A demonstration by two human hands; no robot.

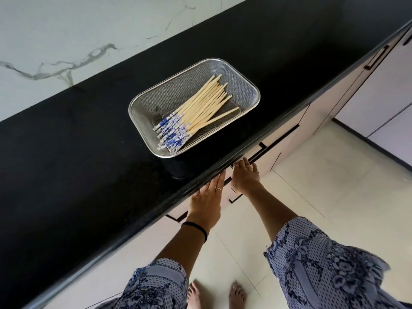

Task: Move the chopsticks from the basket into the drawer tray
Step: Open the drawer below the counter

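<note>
A steel mesh basket (pixel 142 103) sits on the black countertop near its front edge. In it lies a bundle of several bamboo chopsticks (pixel 200 103) with blue-and-white patterned ends pointing to the lower left. Below the counter lip, a pale drawer front carries a long black handle (pixel 278 139); the drawer is closed and no tray shows. My right hand (pixel 245 177) has its fingers curled over that handle. My left hand (pixel 207 199) reaches beside it, fingers stretched out with their tips hidden under the counter edge.
The black countertop (pixel 89 152) runs diagonally, with a white marble wall behind it. More pale cabinet fronts with black handles (pixel 376 56) continue to the right. Cream floor tiles and my bare feet (pixel 218 295) are below.
</note>
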